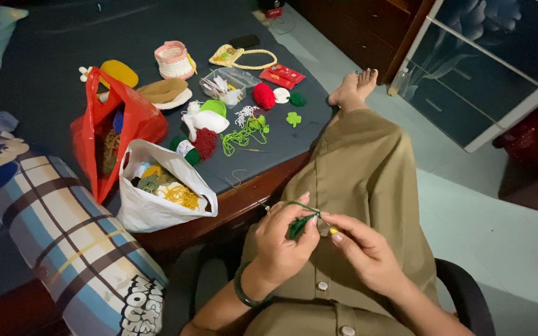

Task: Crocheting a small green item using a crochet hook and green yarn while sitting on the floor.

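Observation:
My left hand [281,239] pinches a small dark green crochet piece [298,225] over my lap, with green yarn looped over its fingers. My right hand [362,246] holds a crochet hook with a yellow handle [333,230], its tip at the green piece. A dark bangle [242,292] sits on my left wrist. I sit in a chair wearing olive-brown clothes, one leg stretched out with the bare foot [353,87] beside the bed edge.
On the dark bed [51,62] lie a red plastic bag [110,134] and a white plastic bag [157,193] of yarn, several crocheted pieces, a clear box [228,84] and loose green yarn [244,134]. A plaid bolster [70,236] lies at left. A glass-door cabinet [487,68] stands at right.

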